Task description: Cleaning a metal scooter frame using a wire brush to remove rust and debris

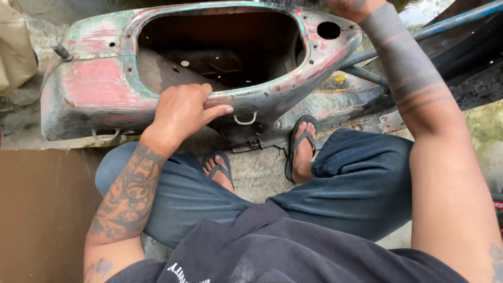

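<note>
Clearly, what I have in hand is the old scooter body shell (94,89), a painted metal piece with worn red and green paint and rust. It lies on its side on the rough concrete ground (259,175), just in front of my knees, with the big oval opening (220,52) turned up toward me.

My left hand (181,112) rests on the near rim of that opening. The fingers are curled over the edge and grasp it, and the thumb lies stretched along the outer face. My right hand (351,6) is at the top edge of the view, on the far end of the shell near a round hole (328,30). It is mostly cut off, so I cannot tell if its fingers are closed or loose.

I judge this shell to be stiff and rather heavy, a pressed steel part that will not bend under the hands. The flaked paint looks dry and rough, so slipping is not my worry; the thin rim and rusted edges may be sharp to bare skin. The rolled rim of the opening seems to me the best place to hold, with two hands well apart. The small wire loops (245,119) under the near side look too weak for lifting.

My feet in sandals (301,149) are just beside the lower edge, so a drop would be bad.
</note>
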